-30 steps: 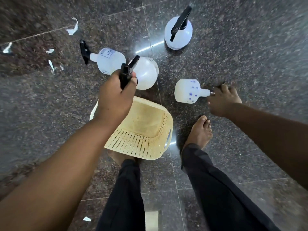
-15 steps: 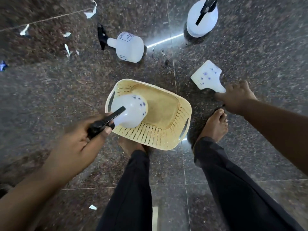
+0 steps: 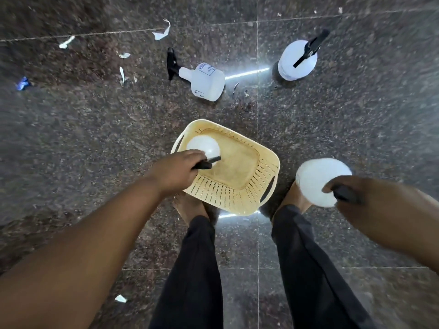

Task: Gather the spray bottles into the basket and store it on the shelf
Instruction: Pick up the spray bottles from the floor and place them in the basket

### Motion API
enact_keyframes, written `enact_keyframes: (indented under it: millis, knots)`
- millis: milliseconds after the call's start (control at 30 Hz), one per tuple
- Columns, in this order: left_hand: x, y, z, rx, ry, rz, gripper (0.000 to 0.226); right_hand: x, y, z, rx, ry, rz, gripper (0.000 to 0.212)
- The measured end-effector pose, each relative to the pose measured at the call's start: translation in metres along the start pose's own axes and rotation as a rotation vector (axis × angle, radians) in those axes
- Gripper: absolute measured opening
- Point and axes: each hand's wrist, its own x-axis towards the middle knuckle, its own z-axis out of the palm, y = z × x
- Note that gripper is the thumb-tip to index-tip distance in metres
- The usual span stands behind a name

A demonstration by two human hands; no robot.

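Observation:
A cream plastic basket (image 3: 240, 195) stands on the dark stone floor in front of my feet. My left hand (image 3: 175, 172) grips the black trigger head of a white spray bottle (image 3: 204, 147), which stands upright in the basket's left end. My right hand (image 3: 370, 200) holds a second white spray bottle (image 3: 318, 179) by its black head, in the air to the right of the basket. Beyond the basket a white spray bottle (image 3: 204, 83) lies on its side. Another white spray bottle (image 3: 297, 60) stands upright at the far right.
Scraps of white paper (image 3: 161, 33) and a blue scrap (image 3: 22, 83) litter the floor at the far left. My bare feet and dark trouser legs (image 3: 194, 269) are just behind the basket. No shelf is in view.
My left hand has carried its bottle from the basket's near rim down into the left end. My right hand has lifted the dotted bottle off the floor and turned it upright beside the basket.

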Motion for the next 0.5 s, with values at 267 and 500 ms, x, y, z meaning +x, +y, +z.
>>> enact_keyframes:
  millis: [267, 500]
  knots:
    - [0.041, 0.008, -0.013, 0.301, -0.086, 0.314, 0.034, 0.017, -0.068, 0.04, 0.271, 0.05, -0.011, 0.041]
    - [0.066, 0.014, -0.006, 0.257, -0.125, 0.237, 0.032, 0.121, -0.103, 0.065, 0.159, 0.037, -0.046, 0.042]
